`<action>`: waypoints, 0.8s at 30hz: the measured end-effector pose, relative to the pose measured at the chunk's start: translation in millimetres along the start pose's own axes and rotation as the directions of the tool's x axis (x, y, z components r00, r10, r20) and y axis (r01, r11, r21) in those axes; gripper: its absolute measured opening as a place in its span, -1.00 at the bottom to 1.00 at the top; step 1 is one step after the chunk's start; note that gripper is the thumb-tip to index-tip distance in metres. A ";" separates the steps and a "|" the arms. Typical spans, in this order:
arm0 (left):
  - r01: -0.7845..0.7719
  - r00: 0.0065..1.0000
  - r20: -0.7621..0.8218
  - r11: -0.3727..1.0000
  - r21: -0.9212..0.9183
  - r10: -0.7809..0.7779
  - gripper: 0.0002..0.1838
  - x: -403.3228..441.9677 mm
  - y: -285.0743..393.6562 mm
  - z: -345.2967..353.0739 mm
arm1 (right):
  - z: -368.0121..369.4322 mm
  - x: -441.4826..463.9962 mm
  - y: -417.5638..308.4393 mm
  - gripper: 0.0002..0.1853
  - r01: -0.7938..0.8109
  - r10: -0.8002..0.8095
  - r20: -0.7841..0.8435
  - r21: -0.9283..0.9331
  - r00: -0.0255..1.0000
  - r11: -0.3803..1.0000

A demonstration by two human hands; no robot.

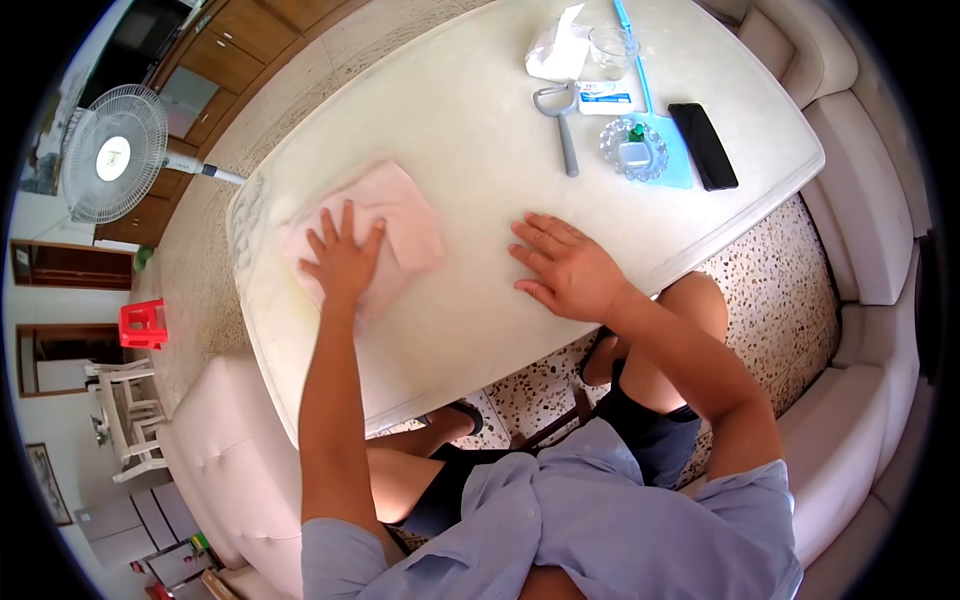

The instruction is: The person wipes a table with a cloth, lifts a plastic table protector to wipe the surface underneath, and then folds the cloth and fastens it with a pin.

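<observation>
A folded pink cloth (410, 225) lies on the left part of the pale table (470, 365). My left hand (343, 258) rests on the cloth with its fingers spread, its palm down. To the right, my right hand (572, 265) is over the table near its front edge, palm down, fingers apart and holding nothing. The cloth and my right hand are apart. Part of the cloth is hidden under my left hand and wrist.
Toward the back right are a grey peeler (568, 145), tissue pack (558, 50), clear glass (612, 52), small white-blue box (605, 98), glass ashtray (634, 150), blue swatter (676, 160) and black phone (703, 147). A fan (115, 155) stands beyond the left edge; sofas flank the table.
</observation>
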State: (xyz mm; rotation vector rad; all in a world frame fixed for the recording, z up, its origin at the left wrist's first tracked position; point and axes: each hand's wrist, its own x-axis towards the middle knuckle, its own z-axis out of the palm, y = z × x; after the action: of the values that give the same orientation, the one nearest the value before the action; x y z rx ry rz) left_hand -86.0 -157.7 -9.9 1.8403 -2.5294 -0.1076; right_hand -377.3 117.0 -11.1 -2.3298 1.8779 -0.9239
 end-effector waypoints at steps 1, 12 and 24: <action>0.066 0.998 -0.004 0.998 -0.007 -0.066 0.03 19.7 6.8 -2.3 | 0.6 0.6 0.8 -0.54 -0.004 0.004 -0.003 0.010 1.000 1.000; -0.247 0.968 -0.040 0.969 -0.024 0.246 0.00 95.4 201.9 8.5 | -9.2 8.8 3.1 -0.56 -0.049 0.046 0.040 0.085 0.998 0.995; -0.390 0.921 -0.061 0.911 -0.137 0.385 -0.10 -130.4 67.0 1.6 | -4.6 -0.5 0.6 -0.73 0.007 -0.008 0.007 0.142 1.000 0.990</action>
State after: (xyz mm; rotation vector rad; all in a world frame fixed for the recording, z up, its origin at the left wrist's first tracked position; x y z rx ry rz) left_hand -109.5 -13.1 -3.3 1.2484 -2.7208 -0.2480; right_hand -379.9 118.9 -7.7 -2.2561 1.7392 -1.0125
